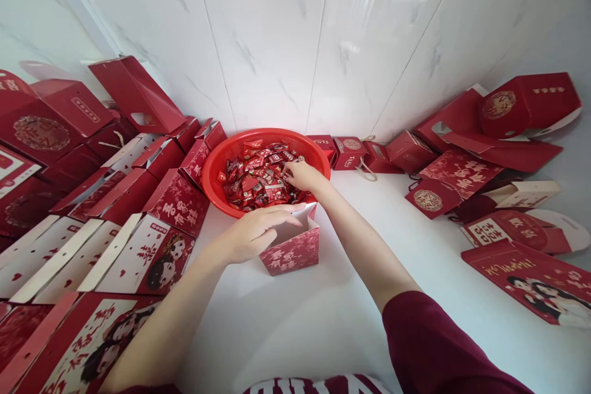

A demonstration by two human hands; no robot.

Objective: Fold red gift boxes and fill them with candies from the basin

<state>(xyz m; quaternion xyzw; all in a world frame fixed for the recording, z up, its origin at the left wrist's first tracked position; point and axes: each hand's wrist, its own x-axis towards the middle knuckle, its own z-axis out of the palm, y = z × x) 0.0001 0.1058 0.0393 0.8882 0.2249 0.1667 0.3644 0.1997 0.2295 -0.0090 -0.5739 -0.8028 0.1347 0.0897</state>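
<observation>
1. Standing upright on the white desk (258,332), straight in front of the body: an open red box (293,253), patterned with pale flowers and lettering on the near side, pale inside.
2. Laying the left hand (253,231) at the left side of the box, with the index finger stretched across the mouth and the thumb bent below it. Cannot tell whether pinching the cardboard or merely resting there.
3. Reaching past the box with the right hand (301,175), well apart from the left, down to a heap of small wrapped sweets (258,181). Touching the wrappers with bent fingertips; cannot tell whether gripping one.
4. Holding that heap, just beyond the box: a round red basket (211,166) with perforated walls.
5. Crowding the left side, in close rows: red boxes (175,200) and a white-fronted box (133,255) with a cartoon pair printed on it.
6. Lining the wall to the right of the basket: small red boxes (349,154), with a rope handle (367,171) looped onto the desk.
7. Lying in a jumble farther right: more boxes (462,175), some tipped, with a flat red one (530,280) nearest, showing a printed couple.
8. Rising behind everything: a tiled wall (272,43), white with grey veins.
</observation>
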